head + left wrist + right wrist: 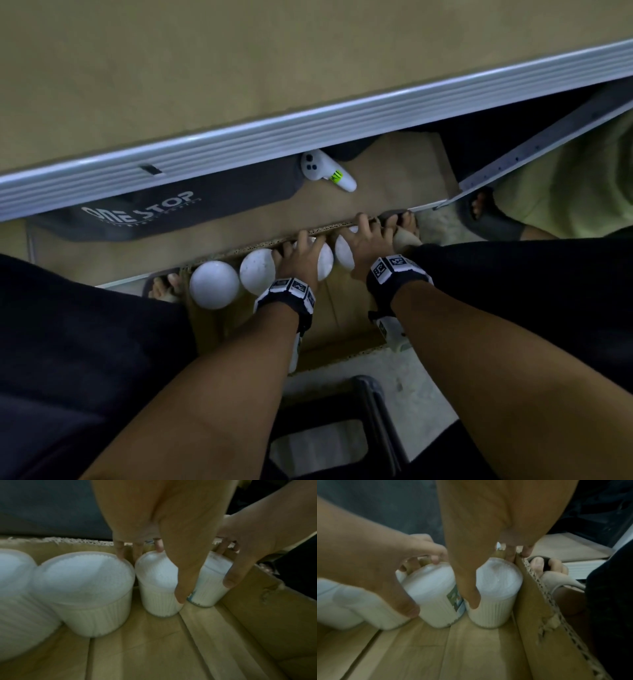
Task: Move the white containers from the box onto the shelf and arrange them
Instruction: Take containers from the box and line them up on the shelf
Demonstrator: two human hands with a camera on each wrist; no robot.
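both hands reach into the box [346, 322], left hand [297, 255] and right hand [368, 240] each curled round a container [157, 582] by its far wall, dark bag [164, 212] beyond reading "one stop".

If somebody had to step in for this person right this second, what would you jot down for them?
Left hand: fingers and thumb curled round the third container in the row, still standing in the box.
Right hand: gripping the end container, next to the box's right wall.
Two more white containers stand to the left, untouched. All four visible ones are upright along the box's far wall.
Done: none seen on the shelf from here.
Left: lift the two gripped ones out, place them on the shelf, return for the others, then arrange.
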